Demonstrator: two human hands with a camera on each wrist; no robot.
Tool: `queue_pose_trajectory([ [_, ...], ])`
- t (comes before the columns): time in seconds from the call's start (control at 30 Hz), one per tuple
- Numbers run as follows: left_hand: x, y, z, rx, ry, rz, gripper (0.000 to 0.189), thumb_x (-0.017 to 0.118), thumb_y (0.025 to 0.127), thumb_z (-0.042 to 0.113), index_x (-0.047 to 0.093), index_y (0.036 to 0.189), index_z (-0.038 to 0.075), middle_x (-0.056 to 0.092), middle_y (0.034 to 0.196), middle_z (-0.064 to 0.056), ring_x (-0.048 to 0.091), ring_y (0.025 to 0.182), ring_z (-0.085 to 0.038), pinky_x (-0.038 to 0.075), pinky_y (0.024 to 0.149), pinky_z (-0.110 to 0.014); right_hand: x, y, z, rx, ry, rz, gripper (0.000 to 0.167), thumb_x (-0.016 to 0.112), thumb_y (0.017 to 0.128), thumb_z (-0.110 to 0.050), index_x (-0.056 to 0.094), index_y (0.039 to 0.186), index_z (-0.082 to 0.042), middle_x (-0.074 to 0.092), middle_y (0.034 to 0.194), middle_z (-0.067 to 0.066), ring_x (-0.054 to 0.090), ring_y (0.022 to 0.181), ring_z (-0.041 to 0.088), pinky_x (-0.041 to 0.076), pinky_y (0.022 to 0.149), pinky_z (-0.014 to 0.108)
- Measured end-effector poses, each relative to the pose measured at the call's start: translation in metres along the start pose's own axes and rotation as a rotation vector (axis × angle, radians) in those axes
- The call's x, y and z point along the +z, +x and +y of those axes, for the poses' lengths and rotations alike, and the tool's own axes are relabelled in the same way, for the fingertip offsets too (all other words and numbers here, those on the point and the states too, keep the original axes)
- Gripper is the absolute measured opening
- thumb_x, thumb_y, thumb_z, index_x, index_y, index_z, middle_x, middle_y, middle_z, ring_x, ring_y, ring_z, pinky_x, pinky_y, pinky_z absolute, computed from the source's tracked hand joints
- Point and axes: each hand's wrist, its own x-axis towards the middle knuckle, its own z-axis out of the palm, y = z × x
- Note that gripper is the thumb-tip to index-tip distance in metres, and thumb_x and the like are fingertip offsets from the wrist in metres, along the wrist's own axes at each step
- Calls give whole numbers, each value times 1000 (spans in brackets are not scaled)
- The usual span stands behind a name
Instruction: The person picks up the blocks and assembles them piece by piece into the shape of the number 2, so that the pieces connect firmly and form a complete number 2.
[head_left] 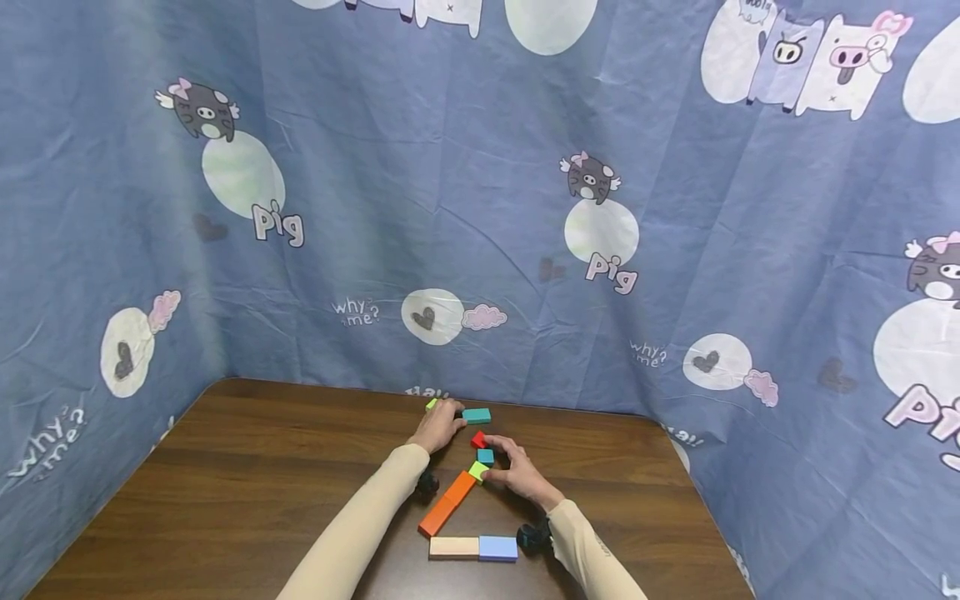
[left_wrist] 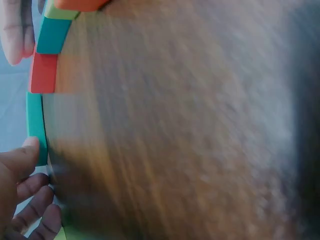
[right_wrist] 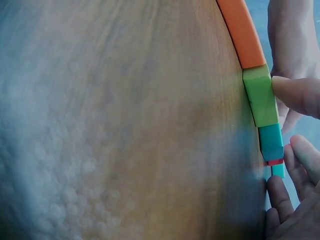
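My left hand (head_left: 438,427) is at the back of the table, its thumb touching the end of a flat teal block (head_left: 477,415). Beyond its fingers a yellow-green block (head_left: 431,404) partly shows. My right hand (head_left: 519,473) lies beside a line of small blocks, fingers extended. Its thumb touches a lime-green block (right_wrist: 261,97); the index finger is at a red block (head_left: 478,439). Between those two sits a blue-teal cube (head_left: 485,457). Two orange blocks (head_left: 447,503) join end to end and meet the lime-green block at the near side.
Nearer the front, a pale wooden block (head_left: 453,547) and a light blue block (head_left: 498,547) lie end to end on the brown wooden table (head_left: 247,483). A blue cloth (head_left: 480,208) with pig prints hangs behind the table.
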Motion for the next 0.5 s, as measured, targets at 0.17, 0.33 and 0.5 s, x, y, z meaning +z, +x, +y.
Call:
queue_pose_trajectory([
  [0.17,-5,1,0,5,-11,-9,26,68,88,8,67,112,-2,68,111,-15,62,107,-29,49,90,-42,-2,-3,-12,-5,14,-13,60,72,82,-5,46,136,4,44,140,25,35,124,42,26,100,51],
  [0.33,-9,-2,-6,-39,-37,-38,26,66,89,6,66,114,-1,67,116,-16,58,114,-32,47,95,-43,5,3,9,-24,-14,23,61,74,81,-6,48,136,0,46,140,21,36,124,41,26,99,52],
  [0.5,-14,-7,-13,-46,-43,-29,26,67,89,6,66,114,-2,66,116,-16,57,116,-35,45,97,-46,4,8,31,-16,-24,23,62,77,79,-14,51,136,-10,48,141,11,37,123,34,28,99,50],
])
